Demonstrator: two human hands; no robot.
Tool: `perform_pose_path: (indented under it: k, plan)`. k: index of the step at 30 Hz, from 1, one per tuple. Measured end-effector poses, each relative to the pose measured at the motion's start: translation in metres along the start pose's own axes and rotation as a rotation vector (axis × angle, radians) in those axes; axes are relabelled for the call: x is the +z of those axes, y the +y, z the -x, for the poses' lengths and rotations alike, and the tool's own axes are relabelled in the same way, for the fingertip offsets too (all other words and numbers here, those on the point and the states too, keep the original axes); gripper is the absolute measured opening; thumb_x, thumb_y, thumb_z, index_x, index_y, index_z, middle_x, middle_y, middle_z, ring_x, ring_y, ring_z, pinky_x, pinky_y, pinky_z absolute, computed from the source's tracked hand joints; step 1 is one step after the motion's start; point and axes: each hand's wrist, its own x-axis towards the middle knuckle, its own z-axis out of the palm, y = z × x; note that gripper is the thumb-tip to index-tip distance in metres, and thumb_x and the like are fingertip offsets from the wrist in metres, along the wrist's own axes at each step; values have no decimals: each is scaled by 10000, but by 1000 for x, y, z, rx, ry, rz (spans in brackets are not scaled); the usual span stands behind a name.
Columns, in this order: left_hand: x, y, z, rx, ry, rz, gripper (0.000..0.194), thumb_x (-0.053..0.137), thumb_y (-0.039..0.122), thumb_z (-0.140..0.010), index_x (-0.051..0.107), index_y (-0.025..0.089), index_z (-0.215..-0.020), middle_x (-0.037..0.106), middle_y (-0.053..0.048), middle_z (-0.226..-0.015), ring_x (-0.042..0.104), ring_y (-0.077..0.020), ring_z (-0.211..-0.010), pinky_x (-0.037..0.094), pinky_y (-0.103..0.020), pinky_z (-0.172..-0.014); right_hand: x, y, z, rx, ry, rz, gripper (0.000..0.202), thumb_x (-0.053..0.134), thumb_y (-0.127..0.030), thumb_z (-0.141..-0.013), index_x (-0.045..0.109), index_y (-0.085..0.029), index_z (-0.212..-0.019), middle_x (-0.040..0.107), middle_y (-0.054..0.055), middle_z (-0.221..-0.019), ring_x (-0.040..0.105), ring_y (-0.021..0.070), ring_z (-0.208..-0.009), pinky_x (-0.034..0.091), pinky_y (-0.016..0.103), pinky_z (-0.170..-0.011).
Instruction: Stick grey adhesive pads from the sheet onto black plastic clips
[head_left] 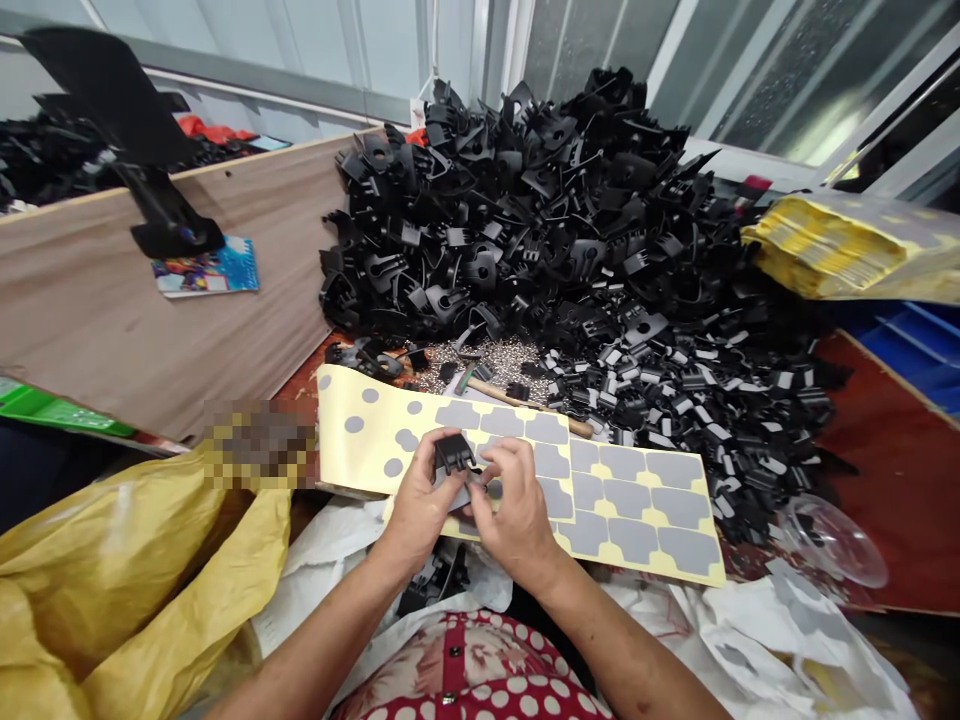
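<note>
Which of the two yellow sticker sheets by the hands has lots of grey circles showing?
The left sticker sheet, lying on top: grey circles dot its left end. The right sticker sheet, partly beneath, shows bigger, squarish patches.

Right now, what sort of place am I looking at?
Probably a small assembly workshop: a big heap of black plastic parts, yellow sheets of flat grey cut-outs, and a wooden-handled tool.
</note>
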Motion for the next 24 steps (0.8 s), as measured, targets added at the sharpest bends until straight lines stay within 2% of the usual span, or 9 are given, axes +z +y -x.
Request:
perform_pose_path:
  k: [3,5,8,10,12,14,17,21,24]
  plan:
    - [-3,-9,1,65,32,-40,416,727,174,-810,607,266,-1198,609,9,-1093,575,-152,-1007,472,-240,-906,1,-2,6,-177,74,234,460,535,-57,-898,463,-221,-1322,534,142,-1223,612,234,-980,539,435,-861]
    - [-5,-10,2,65,46,-18,429,752,202,-801,604,264,-1199,610,0,-1101,589,-155,-980,504,-239,-855,-3,-1,6,-222,137,361,461,585,-96,-901,475,-225,-1329,545,149,-1236,599,273,-1055,497,503,-921]
    - [-6,-6,4,-4,56,90,487,784,268,-790,564,281,-1225,590,6,-1018,590,-148,-793,551,-238,-634,-16,2,2,-48,135,263,438,688,-221,-879,516,-222,-1282,582,141,-1216,587,309,-1117,476,518,-966]
    - [-6,-2,5,-55,48,171,544,798,293,-774,529,296,-1247,578,14,-966,574,-147,-695,543,-243,-509,-25,4,-2,138,46,18,283,657,-257,-909,559,-224,-1173,634,90,-1088,624,262,-1024,515,427,-910]
    - [-6,1,6,-67,36,202,575,810,285,-754,517,297,-1249,587,15,-947,578,-153,-676,546,-250,-471,-30,5,-6,264,-55,-212,103,564,-262,-977,589,-228,-1071,655,41,-967,643,205,-915,526,334,-834]
    - [-7,1,7,-52,11,177,575,811,275,-748,525,288,-1247,596,16,-925,586,-154,-677,556,-252,-485,-30,2,-8,297,-116,-311,124,511,-287,-1017,614,-227,-1051,671,29,-955,646,184,-898,515,297,-817]
    - [-10,0,10,34,-51,27,525,810,279,-749,577,261,-1219,618,2,-957,608,-151,-710,572,-262,-588,-23,-4,-9,261,-157,-271,131,534,-261,-998,630,-226,-1081,687,21,-942,642,176,-857,493,286,-804]
    - [-16,0,12,218,-95,-166,431,789,265,-775,640,249,-1180,652,-30,-1086,644,-172,-868,546,-278,-795,-14,-7,-8,191,-116,-237,146,520,-163,-947,634,-219,-1019,692,22,-905,644,171,-814,481,277,-761]
    - [-19,0,13,240,-109,-161,408,759,281,-828,636,271,-1218,649,-22,-1079,631,-167,-856,528,-263,-773,-11,-6,-4,161,-91,-287,181,514,-143,-934,634,-222,-1044,678,23,-912,640,167,-818,489,272,-763]
